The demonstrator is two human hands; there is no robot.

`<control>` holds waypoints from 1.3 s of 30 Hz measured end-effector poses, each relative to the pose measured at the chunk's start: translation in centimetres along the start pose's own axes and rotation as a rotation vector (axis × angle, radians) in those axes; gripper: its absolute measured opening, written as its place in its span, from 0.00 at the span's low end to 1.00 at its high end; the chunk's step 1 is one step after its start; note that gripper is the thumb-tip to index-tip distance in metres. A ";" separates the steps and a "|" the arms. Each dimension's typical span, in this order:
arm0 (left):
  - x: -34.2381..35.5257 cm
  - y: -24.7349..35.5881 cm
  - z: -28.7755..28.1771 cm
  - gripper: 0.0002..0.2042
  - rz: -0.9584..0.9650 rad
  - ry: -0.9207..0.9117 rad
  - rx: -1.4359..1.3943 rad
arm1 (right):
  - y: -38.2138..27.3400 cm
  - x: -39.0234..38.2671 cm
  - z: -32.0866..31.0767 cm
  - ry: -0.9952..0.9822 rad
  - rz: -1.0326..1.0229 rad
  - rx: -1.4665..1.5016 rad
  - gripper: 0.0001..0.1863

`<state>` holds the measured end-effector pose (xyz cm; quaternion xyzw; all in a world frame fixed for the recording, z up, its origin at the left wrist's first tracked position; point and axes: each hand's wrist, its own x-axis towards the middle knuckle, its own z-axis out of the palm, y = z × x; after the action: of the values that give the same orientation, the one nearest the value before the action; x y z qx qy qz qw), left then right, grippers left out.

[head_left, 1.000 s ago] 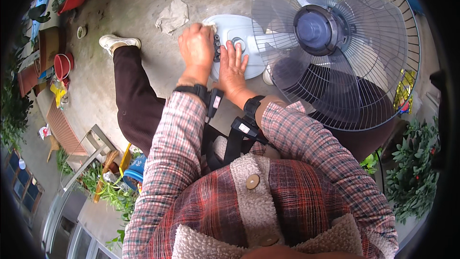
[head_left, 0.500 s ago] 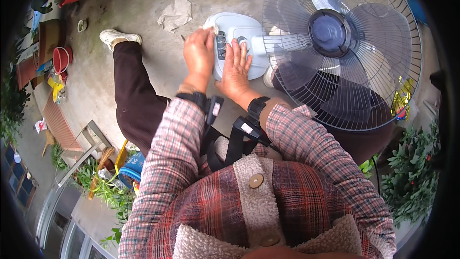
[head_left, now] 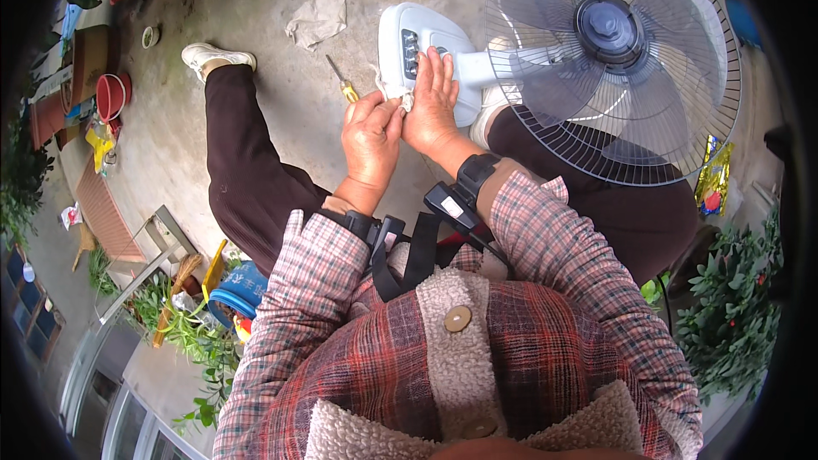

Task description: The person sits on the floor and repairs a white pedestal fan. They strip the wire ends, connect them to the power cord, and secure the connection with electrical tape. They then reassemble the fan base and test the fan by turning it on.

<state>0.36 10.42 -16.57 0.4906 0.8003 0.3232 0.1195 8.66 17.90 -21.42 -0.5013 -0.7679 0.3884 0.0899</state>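
A desk fan with a pale blue base (head_left: 443, 27) and grey control buttons (head_left: 410, 51) stands between my legs, its blades and wire guard (head_left: 609, 30) to the right. My left hand (head_left: 372, 138) is closed on a crumpled white cloth (head_left: 394, 92) at the near left edge of the base. My right hand (head_left: 432, 106) lies with fingers stretched along the base beside the buttons, steadying against its near side. A screwdriver (head_left: 348, 89) with a yellow handle lies on the floor just beyond my left hand.
A beige rag (head_left: 319, 19) lies on the concrete floor ahead. Red buckets (head_left: 111, 98) stand at the left, with a blue bucket (head_left: 240, 285) and plants (head_left: 192, 336) at lower left. A leafy bush (head_left: 728, 315) and gold wrapper (head_left: 713, 175) are at right.
My left hand has drawn the cloth from the far left of the base to its near edge, beside my right hand. The fan base has tilted and shifted slightly, uncovering the screwdriver.
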 end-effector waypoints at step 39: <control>5.5 -0.1 1.0 0.12 -0.333 -0.118 0.150 | -1.0 -0.2 -0.8 -0.149 -0.009 -0.077 0.49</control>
<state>-1.90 15.54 -16.72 0.3769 0.8840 0.2089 0.1813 8.51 17.92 -20.12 -0.4707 -0.7890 0.3945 0.0149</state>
